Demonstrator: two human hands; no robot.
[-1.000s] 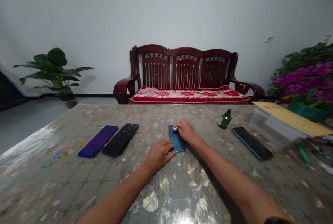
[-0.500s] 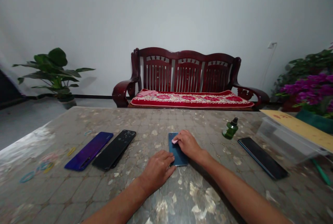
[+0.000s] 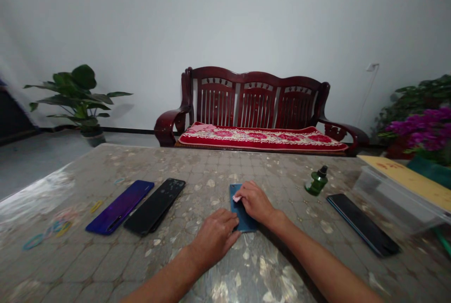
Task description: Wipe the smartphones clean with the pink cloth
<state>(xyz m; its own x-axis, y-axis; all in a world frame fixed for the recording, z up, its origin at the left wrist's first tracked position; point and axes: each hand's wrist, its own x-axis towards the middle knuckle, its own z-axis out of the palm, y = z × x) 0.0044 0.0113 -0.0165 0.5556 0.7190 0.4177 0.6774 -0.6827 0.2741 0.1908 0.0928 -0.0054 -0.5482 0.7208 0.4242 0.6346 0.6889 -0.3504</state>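
Pinched wad (image 3: 236, 198) in right hand (image 3: 256, 202) atop blue phone (image 3: 244, 219) | pointed away lengthwise | touched near-left corner with left hand (image 3: 215, 235), hold unclear

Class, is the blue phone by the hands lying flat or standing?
Lying flat: the blue phone shows a broad face upward on the table, left hand at its left edge, right hand over its right side.

"Where can your left hand (image 3: 215, 231) pass?"
"Leftward over the grey floral tabletop (image 3: 199, 195), until the flat black rectangular slab (image 3: 153, 208) blocks you."
"Your right hand (image 3: 256, 203)?"
"A translucent green, black-topped bottle (image 3: 317, 183) stands rightward."
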